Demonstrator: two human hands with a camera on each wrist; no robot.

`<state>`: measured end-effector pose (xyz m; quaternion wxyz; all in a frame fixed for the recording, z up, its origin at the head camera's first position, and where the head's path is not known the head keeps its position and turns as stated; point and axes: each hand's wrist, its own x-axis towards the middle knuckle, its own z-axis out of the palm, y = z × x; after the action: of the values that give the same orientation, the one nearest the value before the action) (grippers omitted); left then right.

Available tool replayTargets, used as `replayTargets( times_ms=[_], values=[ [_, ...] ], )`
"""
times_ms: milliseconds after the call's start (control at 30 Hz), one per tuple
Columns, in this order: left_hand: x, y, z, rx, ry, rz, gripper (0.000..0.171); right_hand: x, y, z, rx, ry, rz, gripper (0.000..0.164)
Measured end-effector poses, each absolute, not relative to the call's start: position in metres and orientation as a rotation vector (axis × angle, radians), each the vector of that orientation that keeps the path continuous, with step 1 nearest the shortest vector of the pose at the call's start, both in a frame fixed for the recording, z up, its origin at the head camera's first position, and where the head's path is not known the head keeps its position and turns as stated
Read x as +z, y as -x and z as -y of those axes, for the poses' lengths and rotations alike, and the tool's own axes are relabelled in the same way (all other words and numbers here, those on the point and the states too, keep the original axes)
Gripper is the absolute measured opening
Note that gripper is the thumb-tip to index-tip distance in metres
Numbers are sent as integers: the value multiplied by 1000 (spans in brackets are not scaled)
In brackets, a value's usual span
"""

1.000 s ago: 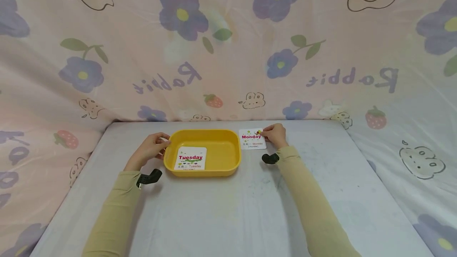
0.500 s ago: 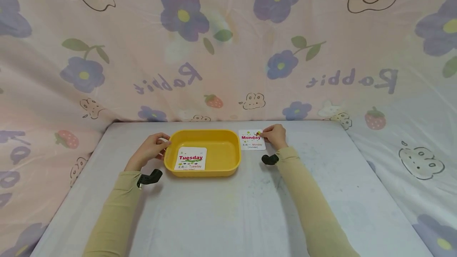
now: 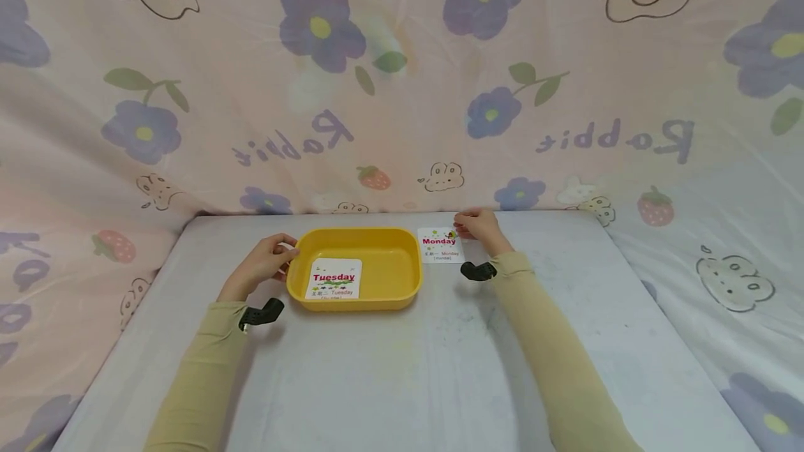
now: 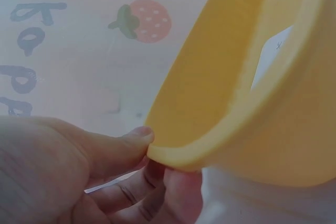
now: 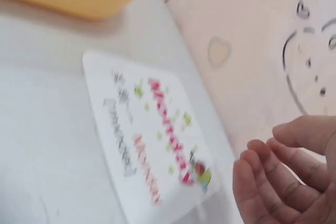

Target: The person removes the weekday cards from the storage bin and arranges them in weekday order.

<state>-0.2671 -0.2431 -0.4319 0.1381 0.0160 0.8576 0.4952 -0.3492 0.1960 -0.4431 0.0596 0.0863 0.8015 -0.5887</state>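
A yellow plastic tray sits on the white table, its left end pinched at the rim between the thumb and fingers of my left hand. Inside, toward the front left, lies a white card printed "Tuesday". To the right of the tray, a white "Monday" flashcard lies flat on the table. Just past this card's upper right corner is my right hand, fingers loosely bent and holding nothing. In the right wrist view the fingertips are apart from the card's edge.
The white table ends at the back against a hanging curtain with flowers, rabbits and strawberries. Black wrist cameras are strapped to both forearms, the left camera close to the tray's front left corner.
My right hand has let go of the Monday card and moved slightly up and away from it. The left hand, the tray and the Tuesday card stay in place.
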Motion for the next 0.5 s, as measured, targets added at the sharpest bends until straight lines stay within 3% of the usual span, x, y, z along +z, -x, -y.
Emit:
replayTargets(
  times_ms=[500],
  values=[
    [-433,267,243,1424,-52,-2485,34,-399,338,-130,-1986,107,-2277,28]
  ],
)
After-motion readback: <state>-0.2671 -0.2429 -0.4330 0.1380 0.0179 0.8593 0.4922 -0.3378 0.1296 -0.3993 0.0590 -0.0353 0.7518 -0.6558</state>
